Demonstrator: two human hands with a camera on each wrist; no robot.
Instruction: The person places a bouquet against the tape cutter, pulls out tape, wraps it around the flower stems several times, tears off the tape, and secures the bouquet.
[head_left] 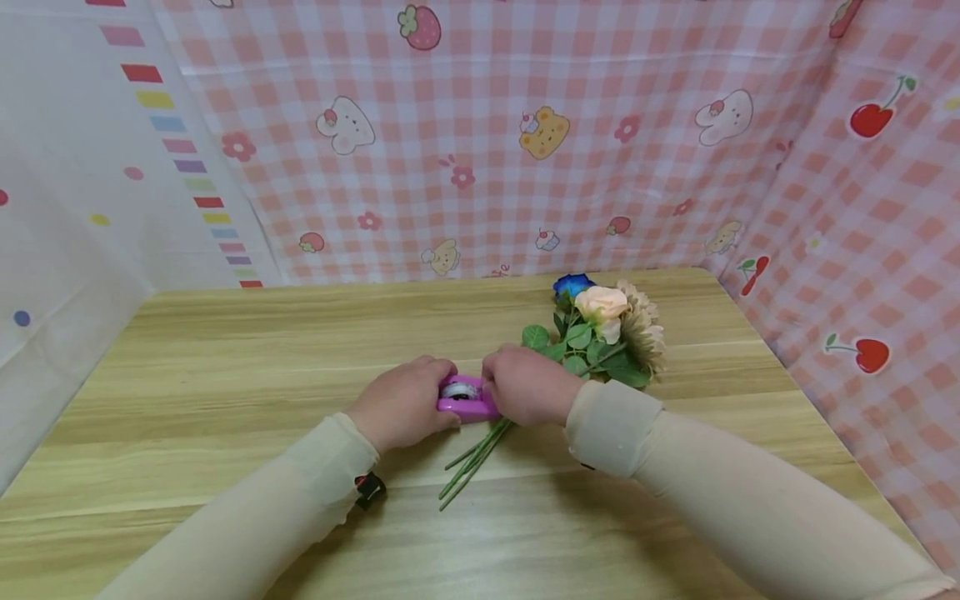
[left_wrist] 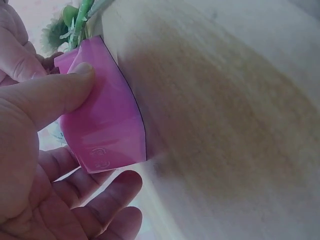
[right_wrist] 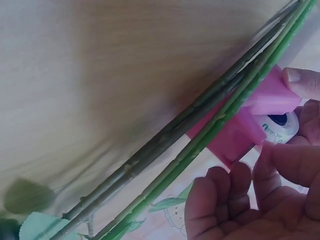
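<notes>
My left hand point(head_left: 401, 404) grips a pink tape dispenser point(head_left: 467, 408) at its left end, the thumb lying along its side point(left_wrist: 107, 115) in the left wrist view. A white roll of tape point(head_left: 459, 390) sits in it. At the dispenser's other end, my right hand point(head_left: 532, 385) pinches with thumb and forefinger tips together; the tape's end between them is hard to make out. Green flower stems point(head_left: 476, 462) run beneath the right hand, and pass in front of the dispenser in the right wrist view. Their blue rose point(head_left: 573, 286), peach rose point(head_left: 602, 307) and beige flower point(head_left: 643, 325) lie beyond.
The wooden table point(head_left: 247, 358) has a pink checked cloth point(head_left: 465, 125) hanging behind it and another at the right. A white dotted cloth point(head_left: 75, 167) hangs on the left. Green leaves point(head_left: 577, 337) spread just past the right hand.
</notes>
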